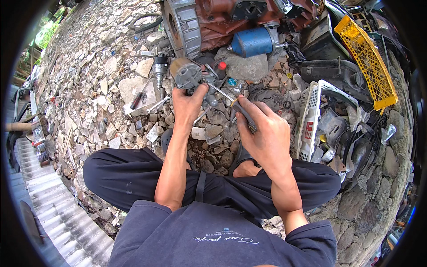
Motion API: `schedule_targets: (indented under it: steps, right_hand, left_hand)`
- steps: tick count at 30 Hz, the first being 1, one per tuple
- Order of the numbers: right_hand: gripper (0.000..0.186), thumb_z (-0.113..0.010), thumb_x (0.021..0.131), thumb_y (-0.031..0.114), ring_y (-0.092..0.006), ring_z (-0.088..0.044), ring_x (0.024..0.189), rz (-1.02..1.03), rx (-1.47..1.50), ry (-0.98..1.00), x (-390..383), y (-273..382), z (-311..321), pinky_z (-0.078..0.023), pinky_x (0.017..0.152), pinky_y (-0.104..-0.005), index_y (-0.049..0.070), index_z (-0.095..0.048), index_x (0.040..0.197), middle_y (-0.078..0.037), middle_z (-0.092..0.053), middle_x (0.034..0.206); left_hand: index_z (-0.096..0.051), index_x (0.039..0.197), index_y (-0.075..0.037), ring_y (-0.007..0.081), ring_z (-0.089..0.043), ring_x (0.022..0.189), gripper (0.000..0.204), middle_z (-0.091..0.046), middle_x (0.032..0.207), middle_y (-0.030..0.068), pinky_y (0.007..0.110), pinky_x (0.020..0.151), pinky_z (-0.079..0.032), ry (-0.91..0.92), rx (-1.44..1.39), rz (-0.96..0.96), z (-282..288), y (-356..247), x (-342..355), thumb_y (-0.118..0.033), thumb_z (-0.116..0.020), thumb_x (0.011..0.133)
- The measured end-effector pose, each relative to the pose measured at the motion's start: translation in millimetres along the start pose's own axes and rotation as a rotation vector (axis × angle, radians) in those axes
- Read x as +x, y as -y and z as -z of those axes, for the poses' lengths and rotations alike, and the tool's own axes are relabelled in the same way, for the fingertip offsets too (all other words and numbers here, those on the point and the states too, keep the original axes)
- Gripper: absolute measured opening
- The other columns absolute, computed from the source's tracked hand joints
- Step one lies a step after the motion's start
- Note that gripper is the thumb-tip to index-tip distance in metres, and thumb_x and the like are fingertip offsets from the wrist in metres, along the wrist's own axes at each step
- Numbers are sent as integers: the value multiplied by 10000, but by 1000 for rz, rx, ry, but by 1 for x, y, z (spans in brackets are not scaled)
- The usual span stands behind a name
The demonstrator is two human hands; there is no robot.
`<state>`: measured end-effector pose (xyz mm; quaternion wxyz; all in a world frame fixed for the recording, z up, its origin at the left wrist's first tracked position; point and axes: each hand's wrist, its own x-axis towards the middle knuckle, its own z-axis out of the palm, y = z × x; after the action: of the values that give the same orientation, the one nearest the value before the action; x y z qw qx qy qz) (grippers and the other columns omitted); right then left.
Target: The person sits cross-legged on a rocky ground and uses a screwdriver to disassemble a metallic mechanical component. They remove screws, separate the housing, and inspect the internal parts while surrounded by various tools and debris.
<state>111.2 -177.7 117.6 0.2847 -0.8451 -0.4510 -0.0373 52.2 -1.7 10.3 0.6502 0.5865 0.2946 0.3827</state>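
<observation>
My left hand grips a starter motor from below, its grey cast end toward me and a tan cylindrical body behind. My right hand is wrapped round the dark handle of a screwdriver. The screwdriver's metal shaft slants up and left to the motor's right side; whether its tip sits on a screw is too small to tell. Left of the motor, a metal shaft with a gear-like drive stands on the stones. A second screwdriver and a wrench lie on a flat stone.
A reddish-brown gearbox-like casting and a blue cylinder stand at the far side. To the right are a white plastic basket of loose parts, a yellow crate and a black pan-like part. Loose stones cover the ground.
</observation>
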Motion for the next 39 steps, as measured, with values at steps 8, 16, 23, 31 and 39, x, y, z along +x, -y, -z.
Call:
schedule_targets:
  steps: [8, 16, 23, 31, 39]
  right_hand:
    - [349, -656, 837, 99, -248, -670, 738, 145, -145, -24, -3, -1, -11, -548, 578, -352, 37, -640, 1180, -85, -622, 879]
    - [299, -636, 834, 73, -265, -688, 673, 130, -185, 20, 0, 7, -20, -563, 558, -353, -6, -656, 1121, -109, -630, 825]
    - [275, -662, 869, 121, -257, -681, 616, -30, 229, 2, 3, -9, -30, -529, 520, -346, -47, -669, 1086, -147, -689, 844]
    - [261, -604, 953, 140, -76, -467, 489, -1068, 1622, 564, 15, -54, -38, -316, 378, -215, -19, -623, 1159, -89, -647, 879]
    - [325, -725, 755, 23, -224, -622, 633, 40, 455, 21, 6, -40, -43, -482, 526, -315, -2, -619, 1062, -105, -652, 920]
  left_hand:
    - [-712, 904, 17, 92, -603, 696, 168, -692, 775, 14, 279, 668, -486, 14, 117, 49, 1, -4, 1, -111, -707, 795]
    - [-697, 940, 14, 94, -607, 716, 200, -692, 809, 18, 272, 673, -488, 26, 128, 41, 5, 9, 4, -109, -718, 784]
    - [-680, 1033, 8, 98, -616, 750, 266, -691, 862, 21, 279, 706, -506, 53, 139, 34, 11, 14, 4, -84, -712, 784]
    - [-672, 1074, 10, 101, -621, 753, 305, -691, 886, 22, 280, 692, -510, -15, 86, 43, 19, 11, 7, -63, -712, 781]
    - [-691, 1025, 10, 99, -612, 741, 256, -696, 846, 22, 282, 697, -502, 69, 220, -108, 28, -3, 14, -90, -706, 790]
